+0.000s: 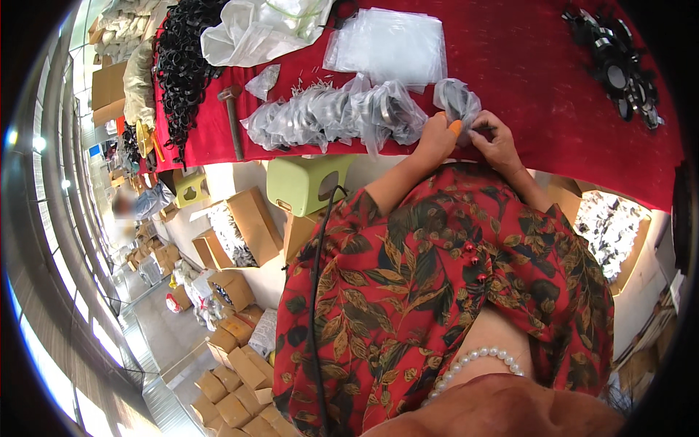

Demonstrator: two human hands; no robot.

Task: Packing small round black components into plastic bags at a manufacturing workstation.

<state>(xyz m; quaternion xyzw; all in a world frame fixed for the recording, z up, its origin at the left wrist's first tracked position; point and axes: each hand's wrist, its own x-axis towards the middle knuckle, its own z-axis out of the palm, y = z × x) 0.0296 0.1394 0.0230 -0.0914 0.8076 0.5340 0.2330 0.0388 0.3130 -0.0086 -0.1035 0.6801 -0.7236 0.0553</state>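
Note:
At the near edge of the red-covered table (524, 73), my left hand (437, 138) grips a clear plastic bag (457, 100) with something grey and rounded inside. Orange covers show on fingers of this hand. The thumb and fingers of my right hand (496, 142) pinch the same bag at its right side. What lies inside the bag is hard to make out. Left of my hands stretches a row of similar filled plastic bags (328, 115), with silvery curved parts showing through. A stack of flat clear bags (389, 44) lies just beyond them.
A hammer (231, 120) and a small bag (263, 81) lie left of the row. Black strap-like parts (182, 69) heap at the far left; black round parts (617, 73) sit far right. Below are a green stool (298, 178) and cardboard boxes (255, 226).

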